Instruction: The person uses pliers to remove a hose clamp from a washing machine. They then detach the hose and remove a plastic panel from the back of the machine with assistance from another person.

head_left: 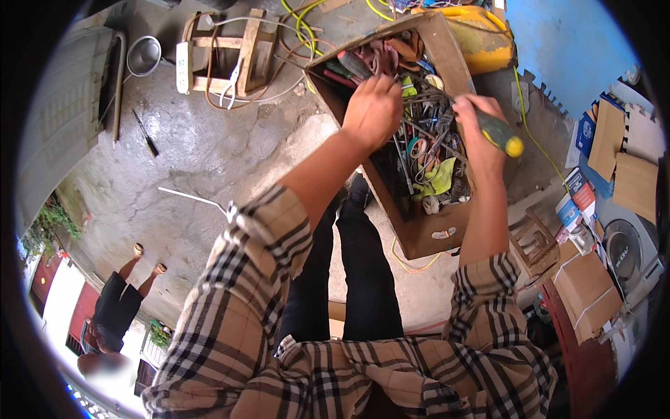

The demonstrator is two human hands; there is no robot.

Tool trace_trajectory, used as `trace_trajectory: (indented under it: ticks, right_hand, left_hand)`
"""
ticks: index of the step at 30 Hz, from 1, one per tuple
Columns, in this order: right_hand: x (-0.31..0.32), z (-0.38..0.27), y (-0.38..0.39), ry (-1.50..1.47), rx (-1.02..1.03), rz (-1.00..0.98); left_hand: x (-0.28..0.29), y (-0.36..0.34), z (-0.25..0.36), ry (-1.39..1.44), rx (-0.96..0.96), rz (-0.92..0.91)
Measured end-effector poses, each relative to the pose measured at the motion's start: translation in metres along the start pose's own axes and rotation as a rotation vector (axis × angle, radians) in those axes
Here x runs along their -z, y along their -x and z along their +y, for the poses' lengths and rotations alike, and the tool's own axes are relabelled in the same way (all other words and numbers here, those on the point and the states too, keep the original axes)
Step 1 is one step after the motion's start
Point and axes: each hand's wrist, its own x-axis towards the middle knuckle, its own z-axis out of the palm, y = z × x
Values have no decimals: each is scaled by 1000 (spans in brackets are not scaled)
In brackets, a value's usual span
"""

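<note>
In front of me a wooden box (420,244) is filled with a jumble of tools, cables and cloths. My right hand (481,129) is closed round a screwdriver (500,134) with a dark green handle and yellow end, above the box's right wall. Over the box's left part, my left hand (377,110) has its fingers curled downward; what they hold, if anything, is hidden. Just beyond those fingers lie a dark reddish cloth (382,57) and a dark grey handle (354,64). Yellow-green fabric (437,179) and a roll of tape (417,148) rest lower in the box.
A small wooden frame (248,52) with a power strip (183,68) and cables stands at the far left. Another screwdriver (146,134) lies on the concrete floor. A yellow case (481,49) sits behind the box, cardboard boxes (587,288) at right. A person (115,314) is at lower left.
</note>
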Motion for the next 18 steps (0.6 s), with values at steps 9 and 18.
trace_trajectory:
  ticks: [9,18]
  right_hand:
    - [4,4,-11,-294,60,68]
    - [14,4,18,-84,196,-219]
  left_hand:
    - [-96,-70,-60,-573,397,-584]
    - [-75,-47,-35,-501,340,-802]
